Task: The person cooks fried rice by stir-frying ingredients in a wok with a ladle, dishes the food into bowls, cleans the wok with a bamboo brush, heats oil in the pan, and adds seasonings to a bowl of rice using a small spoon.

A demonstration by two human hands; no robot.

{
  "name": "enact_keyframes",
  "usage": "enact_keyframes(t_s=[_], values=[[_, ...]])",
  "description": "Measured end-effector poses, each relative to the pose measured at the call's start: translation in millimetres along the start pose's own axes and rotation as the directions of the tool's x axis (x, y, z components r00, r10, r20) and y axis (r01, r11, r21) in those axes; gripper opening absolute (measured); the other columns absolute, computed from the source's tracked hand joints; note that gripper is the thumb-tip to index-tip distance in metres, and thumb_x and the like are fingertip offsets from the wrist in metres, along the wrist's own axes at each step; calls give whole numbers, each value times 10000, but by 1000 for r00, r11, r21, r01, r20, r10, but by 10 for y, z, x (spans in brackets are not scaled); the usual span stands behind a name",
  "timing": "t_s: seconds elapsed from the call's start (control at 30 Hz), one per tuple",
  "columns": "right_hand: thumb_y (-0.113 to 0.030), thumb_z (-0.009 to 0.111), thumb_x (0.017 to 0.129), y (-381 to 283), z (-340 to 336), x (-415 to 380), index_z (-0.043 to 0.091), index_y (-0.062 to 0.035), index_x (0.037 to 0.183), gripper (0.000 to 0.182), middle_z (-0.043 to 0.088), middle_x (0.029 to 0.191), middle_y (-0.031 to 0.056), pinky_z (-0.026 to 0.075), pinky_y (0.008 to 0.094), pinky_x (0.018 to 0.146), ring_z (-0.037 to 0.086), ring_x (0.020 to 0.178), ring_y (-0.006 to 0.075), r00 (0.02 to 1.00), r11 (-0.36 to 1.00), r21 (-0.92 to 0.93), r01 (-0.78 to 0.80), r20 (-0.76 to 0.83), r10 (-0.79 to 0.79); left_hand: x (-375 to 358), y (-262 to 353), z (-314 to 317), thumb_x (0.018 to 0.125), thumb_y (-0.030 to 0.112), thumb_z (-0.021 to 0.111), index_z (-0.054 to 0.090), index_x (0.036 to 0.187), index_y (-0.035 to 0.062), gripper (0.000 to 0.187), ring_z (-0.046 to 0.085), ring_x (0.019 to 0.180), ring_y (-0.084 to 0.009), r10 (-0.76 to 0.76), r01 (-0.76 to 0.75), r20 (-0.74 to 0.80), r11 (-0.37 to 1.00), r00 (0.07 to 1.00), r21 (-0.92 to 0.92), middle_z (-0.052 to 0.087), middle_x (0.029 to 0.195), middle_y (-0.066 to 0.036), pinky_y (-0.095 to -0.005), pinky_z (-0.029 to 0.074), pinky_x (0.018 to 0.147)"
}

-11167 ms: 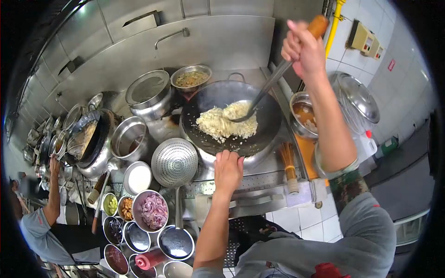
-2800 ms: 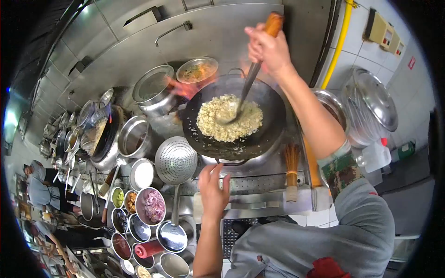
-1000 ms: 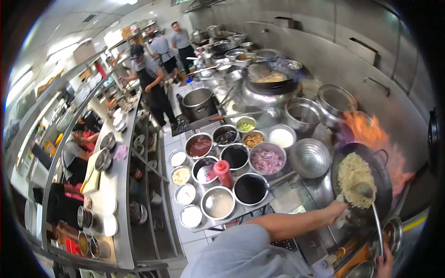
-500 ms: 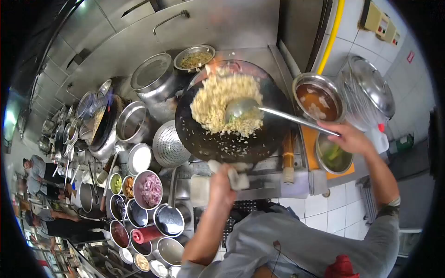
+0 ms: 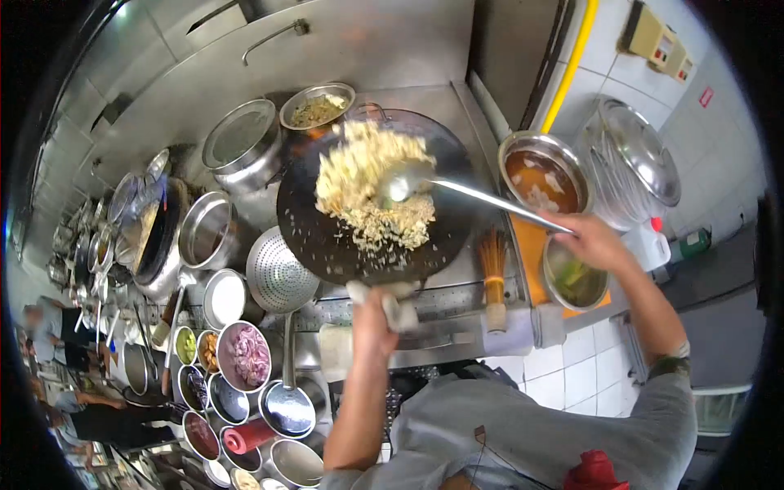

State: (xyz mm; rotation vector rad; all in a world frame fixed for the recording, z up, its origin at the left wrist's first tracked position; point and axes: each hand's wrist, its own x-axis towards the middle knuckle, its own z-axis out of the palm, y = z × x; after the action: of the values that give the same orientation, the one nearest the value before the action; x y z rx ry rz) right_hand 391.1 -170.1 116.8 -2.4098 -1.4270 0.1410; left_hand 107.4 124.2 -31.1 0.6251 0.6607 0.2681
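A large black wok (image 5: pixel 449 151) sits over the burner in front of me. Loose fried rice (image 5: pixel 367 175), yellowish white, fills its middle and far side, with grains strewn over the near wall. My left hand (image 5: pixel 373 328) is closed around a folded whitish cloth (image 5: pixel 398 313) at the wok's near rim; the cloth covers the rim where I grip. My right hand (image 5: pixel 590 242) is wrapped round the end of a long-handled metal ladle (image 5: pixel 406 181). The ladle's bowl lies among the rice, and its handle crosses the wok's right edge.
Right of the wok stand a bowl of brown liquid (image 5: pixel 543 175), a bowl with green pieces (image 5: pixel 576 278) and a bamboo brush (image 5: pixel 494 286). To the left are a perforated strainer (image 5: pixel 282 269), a lidded pot (image 5: pixel 241 143) and a bowl of sliced onions (image 5: pixel 245 357). Other people stand far left.
The whole view has shifted slightly, so most things appear further left. The rice has moved within the wok and spread looser. Both hands keep their grips on the cloth and the ladle.
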Motion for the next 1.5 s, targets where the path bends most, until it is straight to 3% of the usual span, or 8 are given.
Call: enact_keyframes(t_s=[0.23,0.7,1.0,1.13,1.23,1.33,1.43,1.5], values=[[-143,596,882,-249,-399,303,508,-355,1394,562,697,994,143,531,477,731,668,840,362,956,911,-389,-136,189,223,609,254,142,873,101,530,611,972,-50,198,656,797,-262,78,-83,-109,996,991,-41,660,914,-148,-407,556,678],[-121,598,917,211,475,819,522,-262,1398,507,639,841,214,507,457,734,626,747,385,999,996,-83,23,29,-20,667,241,91,866,95,544,633,1002,-46,215,663,832,-263,1,-1,-154,1000,988,5,666,922,-137,-399,563,666],[-80,610,915,267,-548,430,488,-239,1443,565,650,892,-10,497,290,694,589,762,85,717,871,338,-357,696,24,-306,409,784,951,150,453,577,1080,-31,255,666,836,-247,-130,123,-169,991,977,-50,672,966,-159,-391,578,685],[-87,622,909,407,443,559,496,-209,1427,547,709,1103,86,514,345,737,651,782,197,970,971,150,184,133,-205,262,-168,235,905,118,510,549,1106,-39,258,670,848,-252,35,-35,-113,999,993,-5,645,976,-148,-389,576,696],[-97,634,899,-33,153,281,523,-206,1402,527,681,1172,118,516,349,829,672,897,252,990,990,-139,17,143,3,-484,-553,202,858,103,552,536,1128,-34,303,672,854,-258,122,-123,-193,992,974,6,647,982,-151,-376,575,703],[-102,644,880,259,-149,11,554,-218,1375,516,644,1260,124,505,343,915,659,1051,256,980,977,196,88,156,-120,-686,-268,268,919,122,498,553,1116,-46,264,668,858,-252,12,-15,-189,1000,982,-13,656,1012,-168,-365,570,729],[-78,664,861,83,-625,-27,563,-129,1357,508,645,1265,120,509,330,910,657,1068,227,899,925,309,-223,431,73,-351,312,662,979,181,440,589,1043,-33,268,653,859,-254,-12,3,-89,995,996,-102,654,993,-157,-412,557,746],[-87,652,872,157,-397,107,556,-147,1366,507,655,1249,114,513,341,885,664,1031,228,946,976,217,-12,320,-60,211,203,481,979,193,433,597,1097,-37,306,656,859,-270,20,-24,-109,999,994,-38,662,1014,-164,-428,563,744]])
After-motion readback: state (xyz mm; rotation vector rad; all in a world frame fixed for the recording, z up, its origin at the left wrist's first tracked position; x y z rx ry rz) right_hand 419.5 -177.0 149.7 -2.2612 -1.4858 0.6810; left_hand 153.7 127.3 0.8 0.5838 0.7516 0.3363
